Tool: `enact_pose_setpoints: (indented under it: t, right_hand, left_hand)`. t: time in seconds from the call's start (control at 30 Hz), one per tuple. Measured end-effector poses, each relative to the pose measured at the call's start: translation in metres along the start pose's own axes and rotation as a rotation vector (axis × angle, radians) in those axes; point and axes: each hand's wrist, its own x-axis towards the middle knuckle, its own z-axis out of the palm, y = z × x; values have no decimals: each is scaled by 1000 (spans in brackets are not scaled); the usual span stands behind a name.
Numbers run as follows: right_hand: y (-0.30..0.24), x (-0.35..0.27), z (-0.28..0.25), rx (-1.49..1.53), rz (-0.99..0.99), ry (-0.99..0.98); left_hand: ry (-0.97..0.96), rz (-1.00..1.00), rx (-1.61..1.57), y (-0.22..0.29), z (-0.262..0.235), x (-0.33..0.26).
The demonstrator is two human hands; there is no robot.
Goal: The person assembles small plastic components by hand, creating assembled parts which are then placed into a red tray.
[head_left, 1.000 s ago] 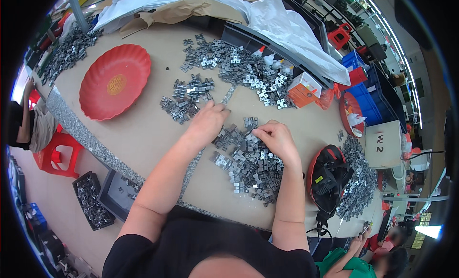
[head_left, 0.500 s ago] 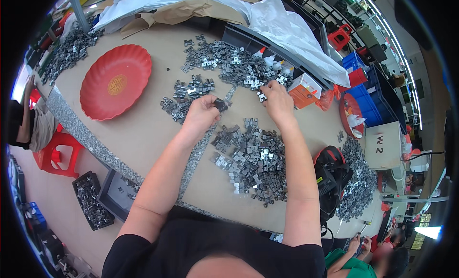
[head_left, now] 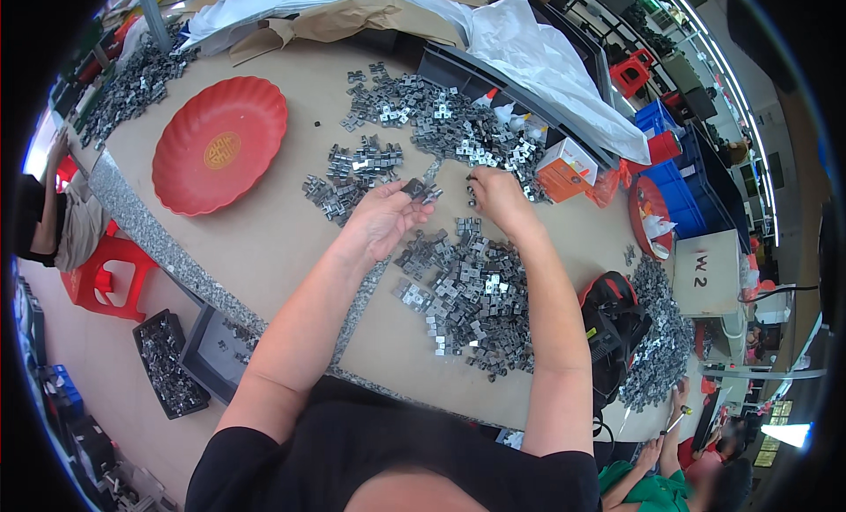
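Observation:
My left hand (head_left: 382, 219) is turned partly palm up over the middle of the table, its thumb and fingers closed on a small dark metal part (head_left: 413, 189) with shinier metal at its right end. To its right, my right hand (head_left: 500, 200) pinches a small metal piece (head_left: 471, 191) at its fingertips; its exact shape is too small to tell. A loose pile of metal clip-like parts (head_left: 480, 287) spreads on the near side of both hands. Another pile (head_left: 423, 115) lies beyond them, and a smaller cluster (head_left: 359, 166) sits beside my left hand.
A red scalloped dish (head_left: 256, 115) stands at left. An orange-and-white box (head_left: 564, 173) and a grey crate (head_left: 493, 82) stand at the far right. A black-and-red bag-like item (head_left: 608, 322) lies by my right forearm, near another parts heap (head_left: 656, 336). A co-worker in green (head_left: 648, 487) sits lower right.
My right hand has drawn back from the far pile toward my left hand, carrying a small piece. My left hand has turned more palm up, its fingers loosened and extended to the right.

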Motion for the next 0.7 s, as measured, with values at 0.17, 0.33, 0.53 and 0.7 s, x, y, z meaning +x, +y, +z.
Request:
enact_pose_setpoints:
  t: [0.17, 0.33, 0.53, 0.7]
  right_hand:
    - [-12, -5, 8, 37, -47, -20]
    - [-9, 3, -6, -165, -71, 144]
    - [-31, -10, -9, -259, 501, -64]
    - [-31, -11, 1, -206, 329, -53]
  left_hand:
    - [-3, -4, -20, 0, -1, 0]
    - [-45, 6, -17, 1, -1, 3]
    - [-3, 27, -28, 1, -3, 1]
    - [22, 25, 19, 1, 4, -1]
